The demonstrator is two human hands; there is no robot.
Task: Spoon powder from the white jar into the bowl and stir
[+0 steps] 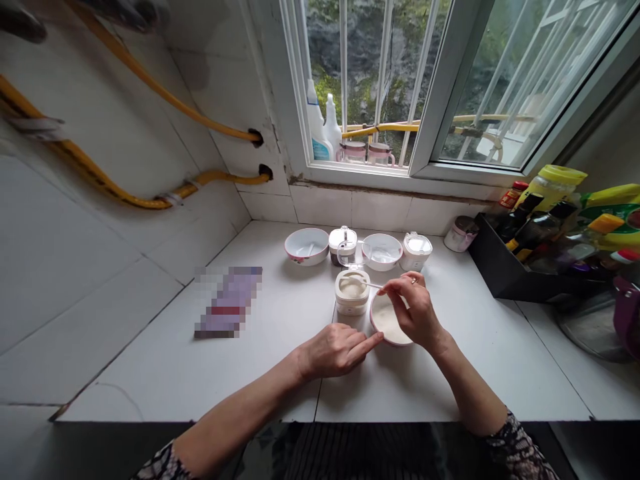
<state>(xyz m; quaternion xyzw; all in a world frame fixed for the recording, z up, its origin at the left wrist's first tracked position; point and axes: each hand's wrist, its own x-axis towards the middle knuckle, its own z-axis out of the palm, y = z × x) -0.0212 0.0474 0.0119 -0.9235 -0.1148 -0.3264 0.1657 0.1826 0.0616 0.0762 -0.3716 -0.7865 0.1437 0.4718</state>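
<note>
Between the fingers of my right hand [413,310] is the handle of a small white spoon [367,284]. The spoon reaches into an open square jar [353,297] of pale powder. My right hand is above a pink-rimmed bowl [389,321] with pale contents, hiding its right part. My left hand [340,350] has its index finger stretched to the bowl's near left rim, the other fingers curled, and holds nothing visible. Behind the jar stand a white bowl [307,247], a lidded jar [343,245], a second bowl [382,252] and another lidded jar [416,251].
A blurred purple item [231,301] lies on the white tiled counter [280,300] at the left. To the right, a black box [487,267] holds several bottles, with a small jar [461,234] beside it. Yellow hoses [205,120] run along the left wall.
</note>
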